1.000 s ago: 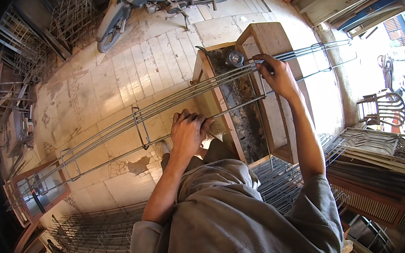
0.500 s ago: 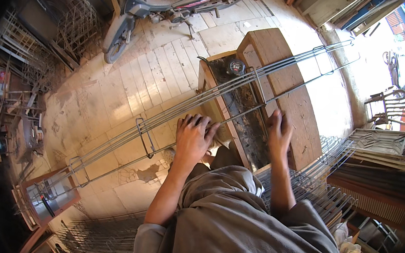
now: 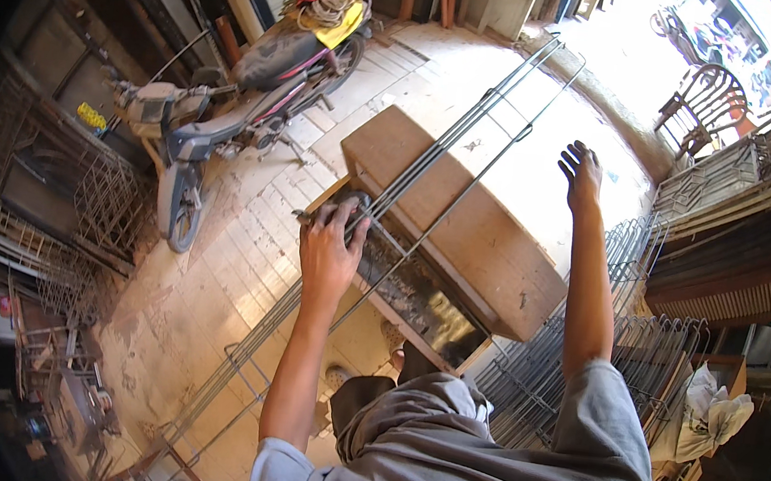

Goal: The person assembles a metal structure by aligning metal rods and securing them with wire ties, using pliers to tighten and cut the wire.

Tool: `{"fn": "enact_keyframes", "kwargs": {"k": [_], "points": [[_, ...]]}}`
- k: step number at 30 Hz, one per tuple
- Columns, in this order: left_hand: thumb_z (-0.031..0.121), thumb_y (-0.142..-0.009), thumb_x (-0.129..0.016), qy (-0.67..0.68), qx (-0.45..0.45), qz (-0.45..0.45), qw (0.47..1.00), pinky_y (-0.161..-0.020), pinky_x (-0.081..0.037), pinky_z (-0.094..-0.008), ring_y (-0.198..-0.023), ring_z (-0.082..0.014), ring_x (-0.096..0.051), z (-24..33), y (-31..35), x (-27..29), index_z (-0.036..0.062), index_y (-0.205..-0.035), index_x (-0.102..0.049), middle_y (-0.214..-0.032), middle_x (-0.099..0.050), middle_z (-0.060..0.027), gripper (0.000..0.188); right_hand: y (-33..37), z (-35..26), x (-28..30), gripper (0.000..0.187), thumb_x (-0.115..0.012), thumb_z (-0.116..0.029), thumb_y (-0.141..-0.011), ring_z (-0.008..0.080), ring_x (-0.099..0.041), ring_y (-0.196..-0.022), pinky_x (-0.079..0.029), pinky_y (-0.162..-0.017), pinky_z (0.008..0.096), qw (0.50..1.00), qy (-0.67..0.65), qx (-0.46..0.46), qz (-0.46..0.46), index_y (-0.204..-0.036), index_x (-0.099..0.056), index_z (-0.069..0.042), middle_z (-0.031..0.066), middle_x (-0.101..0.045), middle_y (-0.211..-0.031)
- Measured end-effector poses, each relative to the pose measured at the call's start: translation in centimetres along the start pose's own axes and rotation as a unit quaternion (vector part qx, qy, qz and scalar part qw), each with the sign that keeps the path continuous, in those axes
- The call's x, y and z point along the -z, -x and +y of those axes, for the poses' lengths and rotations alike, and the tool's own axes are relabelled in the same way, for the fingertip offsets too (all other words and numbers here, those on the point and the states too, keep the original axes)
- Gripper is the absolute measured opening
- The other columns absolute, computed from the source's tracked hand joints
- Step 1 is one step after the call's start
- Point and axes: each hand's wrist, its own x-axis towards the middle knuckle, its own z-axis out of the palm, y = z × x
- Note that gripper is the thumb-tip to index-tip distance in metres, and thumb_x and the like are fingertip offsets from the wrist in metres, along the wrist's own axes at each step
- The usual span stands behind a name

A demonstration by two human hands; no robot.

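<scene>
A long frame of thin steel rods with bent wire ties [image 3: 450,205] lies slantwise across a wooden bench [image 3: 488,247]. The bench has an open, dirty trough along its near side. My left hand [image 3: 330,252] is at the trough's far left end, beside the rods, its fingers curled over a dark tape measure [image 3: 358,203]. Only part of the tape measure shows past the fingers. Held out to the right, beyond the bench's right side, my right hand [image 3: 584,175] is open and empty, its fingers stretched.
A parked motorbike [image 3: 220,120] with rope and yellow cloth on its seat stands at the far left. Bundles of bent steel rods [image 3: 549,380] are stacked right of the bench. A wooden chair [image 3: 700,109] stands by the bright doorway. Wire frames [image 3: 111,212] lean at the left.
My left hand has moved from the rod frame to the tape measure. My right hand has lifted away from the bench, outward and to the right. The whole view has turned.
</scene>
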Motion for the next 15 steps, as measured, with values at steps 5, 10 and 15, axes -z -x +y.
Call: {"fn": "enact_keyframes", "kwargs": {"k": [5,10,15], "points": [[0.022,-0.091,-0.066,0.057,0.055,0.054,0.995,-0.078,-0.050,-0.0442,-0.088,-0.0355,-0.064,0.9,2.1,1.2,0.0064,-0.109,-0.068,-0.101,-0.067,-0.0146,0.024,-4.2,3.5,1.2,0.045,-0.050,-0.030,-0.100,0.0295,-0.063,-0.102,-0.054,-0.085,0.0385,0.992,0.098,-0.075,-0.006,-0.130,-0.047,0.003,0.0206,-0.059,-0.120],[0.018,-0.092,-0.066,0.155,0.210,0.067,0.963,-0.048,-0.034,-0.0229,-0.054,-0.0097,-0.049,4.6,11.9,8.3,0.0044,-0.097,-0.070,-0.076,-0.067,-0.0046,0.015,-0.9,6.4,9.2,0.047,-0.056,-0.038,-0.098,0.0225,-0.065,-0.095,-0.054,-0.078,0.0344,0.959,0.239,-0.127,-0.079,-0.128,-0.051,-0.002,0.0150,-0.062,-0.114],[0.017,-0.098,-0.056,0.252,0.338,0.015,0.907,-0.049,-0.037,-0.0229,-0.053,-0.0062,-0.049,8.2,22.6,7.8,0.0015,-0.094,-0.068,-0.065,-0.059,-0.0028,0.020,1.8,9.4,20.3,0.048,-0.056,-0.039,-0.096,0.0246,-0.062,-0.106,-0.052,-0.087,0.0373,0.948,0.203,-0.244,-0.024,-0.128,-0.053,-0.003,0.0148,-0.060,-0.123]]}}
